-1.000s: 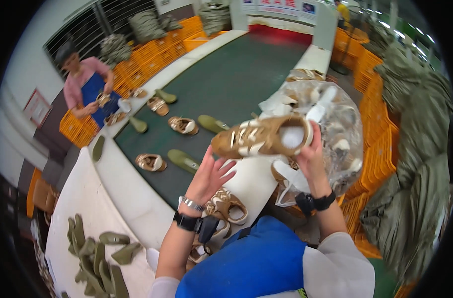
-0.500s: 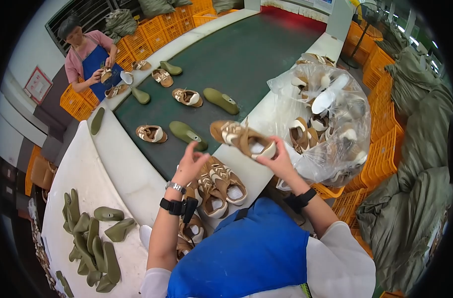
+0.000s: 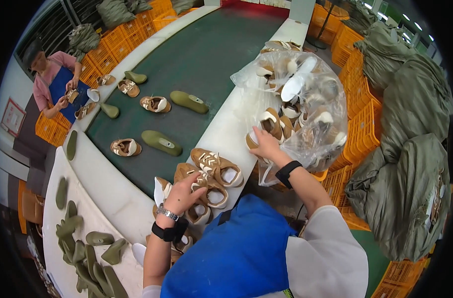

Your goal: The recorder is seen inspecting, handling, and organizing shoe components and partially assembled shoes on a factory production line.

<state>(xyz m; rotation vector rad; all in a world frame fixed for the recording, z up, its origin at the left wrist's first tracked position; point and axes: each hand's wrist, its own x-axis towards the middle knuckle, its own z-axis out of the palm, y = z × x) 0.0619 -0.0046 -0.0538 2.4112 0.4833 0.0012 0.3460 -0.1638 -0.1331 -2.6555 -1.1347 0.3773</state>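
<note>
While our left hand (image 3: 183, 192) rests with loose fingers on a tan shoe (image 3: 199, 183) at the near bench (image 3: 107, 184) edge, our right hand (image 3: 265, 145) closes on another shoe (image 3: 267, 126) inside the clear bag (image 3: 306, 107) at right.

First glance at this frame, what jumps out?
A big clear plastic bag stuffed with tan-and-white shoes sits at the right of the white ledge, the right hand reaching into its mouth. The left hand rests on a pile of tan shoes at the near end of the dark green conveyor belt. Olive shoe lasts lie lower left.
</note>
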